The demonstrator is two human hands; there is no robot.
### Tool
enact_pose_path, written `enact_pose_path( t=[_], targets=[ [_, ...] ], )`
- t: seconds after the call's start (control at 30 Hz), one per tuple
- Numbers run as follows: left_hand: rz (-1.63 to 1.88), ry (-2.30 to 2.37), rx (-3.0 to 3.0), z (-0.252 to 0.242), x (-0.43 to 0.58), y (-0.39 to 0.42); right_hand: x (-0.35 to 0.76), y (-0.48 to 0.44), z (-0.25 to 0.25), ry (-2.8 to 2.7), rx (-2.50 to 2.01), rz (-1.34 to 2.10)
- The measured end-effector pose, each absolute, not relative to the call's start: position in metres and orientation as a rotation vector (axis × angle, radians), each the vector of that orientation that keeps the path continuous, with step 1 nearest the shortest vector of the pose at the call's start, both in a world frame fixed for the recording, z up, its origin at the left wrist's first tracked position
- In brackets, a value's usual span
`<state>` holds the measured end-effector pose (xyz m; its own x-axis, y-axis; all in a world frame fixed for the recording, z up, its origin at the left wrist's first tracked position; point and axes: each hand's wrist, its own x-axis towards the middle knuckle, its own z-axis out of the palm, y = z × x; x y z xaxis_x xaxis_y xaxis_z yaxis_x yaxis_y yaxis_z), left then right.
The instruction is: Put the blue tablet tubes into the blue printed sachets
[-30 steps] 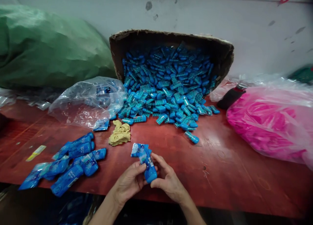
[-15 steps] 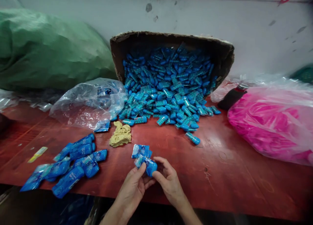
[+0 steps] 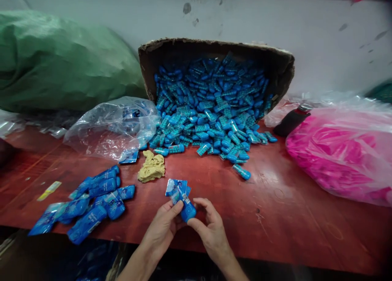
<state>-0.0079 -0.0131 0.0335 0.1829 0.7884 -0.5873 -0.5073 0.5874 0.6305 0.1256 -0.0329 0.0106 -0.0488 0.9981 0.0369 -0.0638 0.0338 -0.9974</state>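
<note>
Near the table's front edge, my left hand point(image 3: 163, 228) grips a blue packet point(image 3: 188, 211) between thumb and fingers. My right hand point(image 3: 211, 228) is at the packet's right side, its thumb at the lower end and its fingers curved apart from the thumb. Blue printed cards point(image 3: 177, 187) lie just behind the packet. To the left, several wrapped blue packets point(image 3: 87, 224) form a loose pile. A crumpled yellow cloth point(image 3: 152, 167) rests behind the cards.
A cardboard box point(image 3: 283, 71) on its side spills many small blue packets point(image 3: 211, 118) onto the red table point(image 3: 294, 232). Around it are a clear bag point(image 3: 104, 130), green sack point(image 3: 67, 65), dark bottle point(image 3: 290, 121) and pink-filled bag point(image 3: 339, 154).
The blue packet has turned in my hands, its rounded end now pointing more downward. My right thumb has shifted slightly left along its lower end.
</note>
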Motion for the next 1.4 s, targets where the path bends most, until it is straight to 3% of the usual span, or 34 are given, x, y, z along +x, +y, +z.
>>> enact_pose_path(
  t=[0.3,0.67,0.97,1.2,1.4],
  targets=[
    [0.928,0.881,0.343,0.032,-0.017,-0.013,0.131,-0.031,0.017,-1.240,-1.022,1.348],
    [0.967,1.025,0.216,0.029,0.007,-0.028,0.138,-0.028,0.011,-1.359,-1.158,1.324],
    [0.900,1.001,0.234,0.033,0.003,-0.028,0.137,-0.022,-0.010,-1.071,-0.966,1.527],
    [0.980,1.003,0.165,0.031,0.011,-0.033,0.131,-0.026,-0.008,-1.313,-1.056,1.332],
    [0.968,1.167,0.303,0.034,-0.003,-0.028,0.133,-0.024,-0.003,-1.238,-0.926,1.525]
  ],
)
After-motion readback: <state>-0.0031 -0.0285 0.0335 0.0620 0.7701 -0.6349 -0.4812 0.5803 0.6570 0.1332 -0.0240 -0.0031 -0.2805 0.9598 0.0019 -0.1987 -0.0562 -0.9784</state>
